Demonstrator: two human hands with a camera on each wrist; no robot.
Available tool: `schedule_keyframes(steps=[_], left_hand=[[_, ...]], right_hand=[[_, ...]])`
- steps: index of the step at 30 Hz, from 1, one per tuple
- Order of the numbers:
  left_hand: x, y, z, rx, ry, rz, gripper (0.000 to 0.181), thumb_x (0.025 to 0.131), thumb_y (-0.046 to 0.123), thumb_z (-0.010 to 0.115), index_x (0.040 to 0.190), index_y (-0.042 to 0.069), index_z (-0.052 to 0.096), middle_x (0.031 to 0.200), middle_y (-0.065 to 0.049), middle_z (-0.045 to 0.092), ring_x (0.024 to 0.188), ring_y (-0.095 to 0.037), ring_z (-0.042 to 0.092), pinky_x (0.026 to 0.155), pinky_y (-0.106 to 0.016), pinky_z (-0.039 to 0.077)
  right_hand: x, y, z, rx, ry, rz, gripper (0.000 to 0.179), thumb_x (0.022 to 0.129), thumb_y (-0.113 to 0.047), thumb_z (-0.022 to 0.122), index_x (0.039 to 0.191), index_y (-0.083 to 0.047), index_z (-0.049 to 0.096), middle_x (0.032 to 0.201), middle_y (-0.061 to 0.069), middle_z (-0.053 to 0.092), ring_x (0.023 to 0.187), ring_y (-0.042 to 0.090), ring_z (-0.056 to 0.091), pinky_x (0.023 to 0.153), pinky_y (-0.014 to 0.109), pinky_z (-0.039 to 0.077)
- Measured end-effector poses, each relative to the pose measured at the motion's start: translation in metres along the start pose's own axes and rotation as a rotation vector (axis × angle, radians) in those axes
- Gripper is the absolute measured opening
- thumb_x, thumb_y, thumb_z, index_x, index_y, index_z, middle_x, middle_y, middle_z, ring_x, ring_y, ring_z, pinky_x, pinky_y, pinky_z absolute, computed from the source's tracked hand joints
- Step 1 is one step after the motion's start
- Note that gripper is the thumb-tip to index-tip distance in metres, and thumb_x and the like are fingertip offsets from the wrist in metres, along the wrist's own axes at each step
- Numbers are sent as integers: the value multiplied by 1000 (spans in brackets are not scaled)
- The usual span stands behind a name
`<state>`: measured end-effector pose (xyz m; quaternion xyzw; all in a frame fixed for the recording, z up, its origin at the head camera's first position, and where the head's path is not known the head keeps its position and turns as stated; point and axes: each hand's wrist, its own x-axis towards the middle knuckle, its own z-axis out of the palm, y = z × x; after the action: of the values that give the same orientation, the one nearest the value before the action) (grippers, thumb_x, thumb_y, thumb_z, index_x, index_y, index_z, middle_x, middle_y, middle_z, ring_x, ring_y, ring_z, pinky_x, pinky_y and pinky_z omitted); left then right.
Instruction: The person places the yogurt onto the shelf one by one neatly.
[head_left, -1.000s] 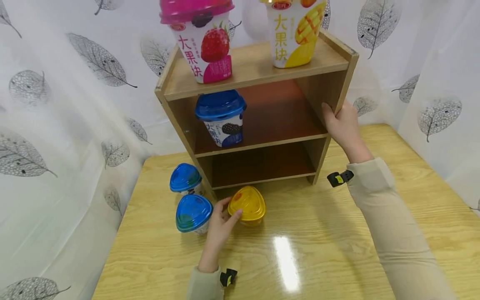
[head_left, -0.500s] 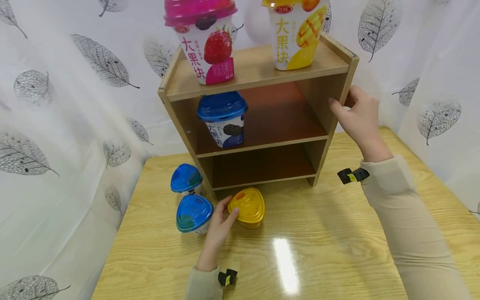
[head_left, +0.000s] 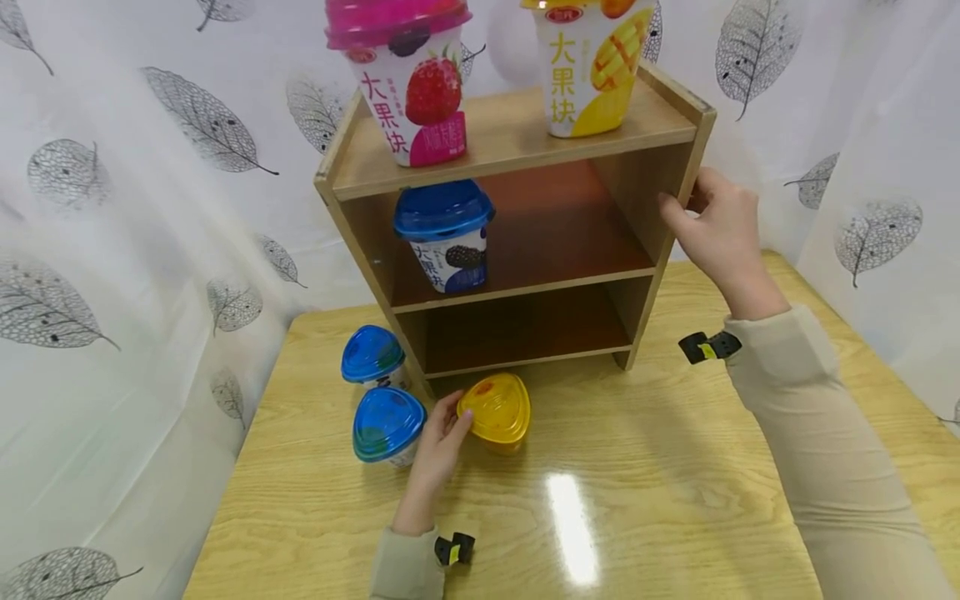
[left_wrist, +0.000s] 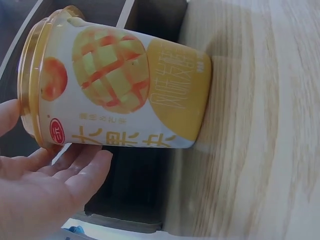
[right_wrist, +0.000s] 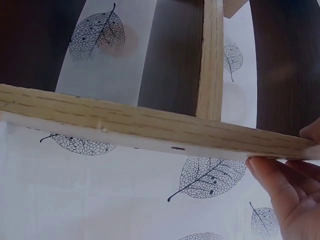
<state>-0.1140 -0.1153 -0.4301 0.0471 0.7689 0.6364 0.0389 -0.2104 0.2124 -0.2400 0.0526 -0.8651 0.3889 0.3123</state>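
My left hand (head_left: 438, 446) holds a yogurt cup with a yellow lid (head_left: 497, 408) by its left side, thumb at the lid's edge. The cup stands upright on the table before the wooden shelf (head_left: 558, 281); in the left wrist view its white side (left_wrist: 112, 75) shows a mango picture, with several fingers (left_wrist: 87, 175) along it. My right hand (head_left: 723, 229) pinches the shelf's right side panel, thumb on the near side and fingers behind. In the right wrist view the panel's edge (right_wrist: 150, 125) runs into that hand (right_wrist: 295, 195).
A strawberry yogurt cup (head_left: 408, 100) and a mango one (head_left: 588, 75) stand on the shelf's top. A blue-lidded blackberry cup (head_left: 450, 258) sits on the middle board. Two more blue-lidded cups, one behind (head_left: 372, 354) and one in front (head_left: 387, 425), stand left on the table (head_left: 660, 500).
My right hand has shifted right and outward along the shelf's side panel. My left thumb has slid back from the top of the yellow lid to its left edge; the cup stays in place.
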Motion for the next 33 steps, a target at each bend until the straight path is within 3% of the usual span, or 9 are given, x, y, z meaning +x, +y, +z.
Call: schedule_keyframes(steps=[5,12,22,33], left_hand=[[1,-2,-1,-36,-26,-3,53,91,19,49,132,-6,28,134,-25,31,122,-35,32,98,-44,30],[3,-6,-2,-78,-169,-21,81,78,11,68,136,-4,14,138,-26,22,124,-39,26,98,-49,28],[13,-21,-5,145,-215,-21,85,68,12,76,135,1,25,132,-19,35,114,-33,38,96,-48,31],[26,-26,-6,226,-277,22,67,69,2,74,127,1,40,122,-16,48,112,-32,43,96,-48,32]], right_hand=[[1,1,0,5,1,-10,33,84,-17,54,108,4,59,102,16,62,88,27,59,79,26,48],[1,1,1,5,19,-15,32,83,-16,54,106,5,59,101,16,62,86,22,60,77,28,49],[0,1,2,21,2,-5,32,84,-16,53,108,5,59,102,16,62,89,31,59,76,27,50],[0,1,2,15,7,-2,31,84,-16,54,107,4,59,101,15,62,87,26,60,74,25,50]])
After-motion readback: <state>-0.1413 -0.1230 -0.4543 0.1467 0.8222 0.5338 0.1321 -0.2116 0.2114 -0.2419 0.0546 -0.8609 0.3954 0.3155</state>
